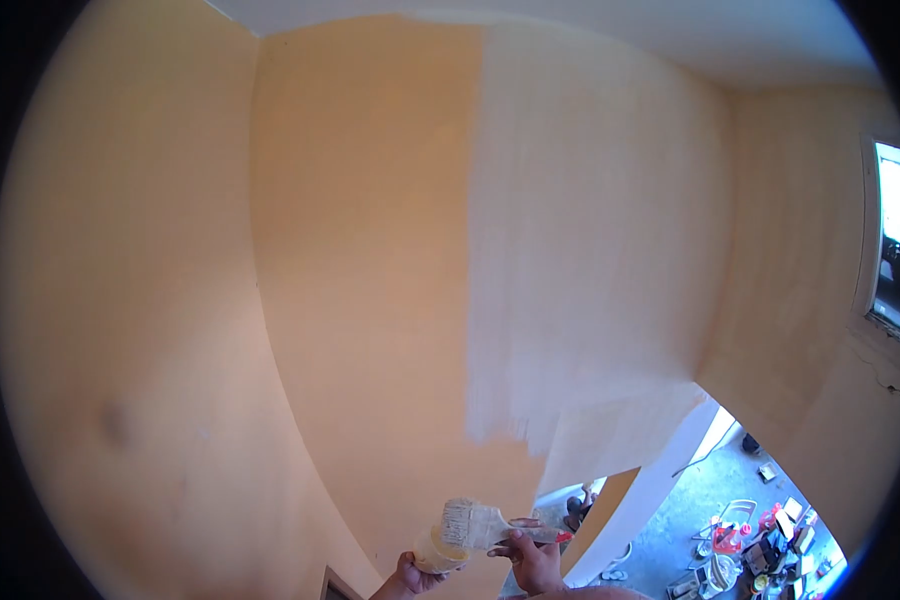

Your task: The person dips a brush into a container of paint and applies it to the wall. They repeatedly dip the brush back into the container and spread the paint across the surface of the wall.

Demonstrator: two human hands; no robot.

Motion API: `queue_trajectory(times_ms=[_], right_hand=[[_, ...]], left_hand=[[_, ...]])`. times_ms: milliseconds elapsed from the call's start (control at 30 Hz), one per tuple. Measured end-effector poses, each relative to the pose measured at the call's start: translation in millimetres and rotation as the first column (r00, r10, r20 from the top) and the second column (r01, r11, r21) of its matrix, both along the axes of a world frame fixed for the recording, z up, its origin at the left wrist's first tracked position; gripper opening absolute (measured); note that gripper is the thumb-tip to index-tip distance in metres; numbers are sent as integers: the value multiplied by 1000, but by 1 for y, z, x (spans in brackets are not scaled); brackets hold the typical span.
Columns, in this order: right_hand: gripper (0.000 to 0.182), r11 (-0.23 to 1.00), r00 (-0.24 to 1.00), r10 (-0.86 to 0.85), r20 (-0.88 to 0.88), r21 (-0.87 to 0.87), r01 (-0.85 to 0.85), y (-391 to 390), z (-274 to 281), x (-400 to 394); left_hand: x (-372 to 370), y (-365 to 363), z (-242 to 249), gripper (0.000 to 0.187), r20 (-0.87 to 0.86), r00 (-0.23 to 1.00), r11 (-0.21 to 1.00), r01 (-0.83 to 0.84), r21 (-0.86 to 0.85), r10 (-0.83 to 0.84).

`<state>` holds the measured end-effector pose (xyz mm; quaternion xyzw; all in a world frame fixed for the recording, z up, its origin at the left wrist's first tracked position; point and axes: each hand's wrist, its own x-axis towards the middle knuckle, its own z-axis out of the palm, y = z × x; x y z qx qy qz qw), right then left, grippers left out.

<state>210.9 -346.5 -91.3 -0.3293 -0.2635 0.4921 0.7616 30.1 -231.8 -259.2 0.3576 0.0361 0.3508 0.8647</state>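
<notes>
My right hand [536, 562] is closed round the handle of a wide paintbrush [482, 526], its pale bristles coated with paint and pointing left. Just below the bristles, my left hand [417, 577] grips a small cream-coloured paint container [435, 552]. The bristle end overlaps the container's top in this view. Ahead stands an orange-beige wall [370, 280]; a paler coated area [590, 240] covers its right part, with a straight left edge and a ragged lower edge.
At right is a window [897, 240] with a cracked wall below it. Far below, through an opening, a grey floor [690, 497] holds buckets [718, 574], a red item [727, 540] and assorted clutter. Part of another person [576, 508] shows near the opening's left side.
</notes>
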Motion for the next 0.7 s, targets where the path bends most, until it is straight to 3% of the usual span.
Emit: queue_trajectory(times_ms=[100,167,300,367,400,467,567,700], right_hand=[[34,992,995,-91,-42,-91,87,-16,35,-13],[18,994,993,-103,63,-38,106,-20,41,-14],[21,995,998,-42,-51,-90,38,-7,17,-3],[32,996,999,-17,42,-84,21,-7,12,2],[32,996,999,-17,41,-88,21,-6,8,5],[27,999,992,-16,-123,35,20,0,0,9],[27,999,998,-31,-62,-20,30,1,0,8],[25,999,992,-49,-118,-14,48,-5,8,5]], left_hand=[[2,3,-7,96,-41,999,1000,-10,-13,10],[3,6,-14,94,-75,997,999,-13,-39,10],[5,5,-6,94,-124,992,996,-22,-87,11],[5,3,20,97,305,912,928,335,-162,-275],[5,0,25,97,305,912,928,335,-166,-274],[6,-3,29,96,214,956,956,240,-169,-202],[6,-2,24,96,203,953,946,263,-192,-223],[9,-2,24,96,228,945,929,287,-235,-234]])
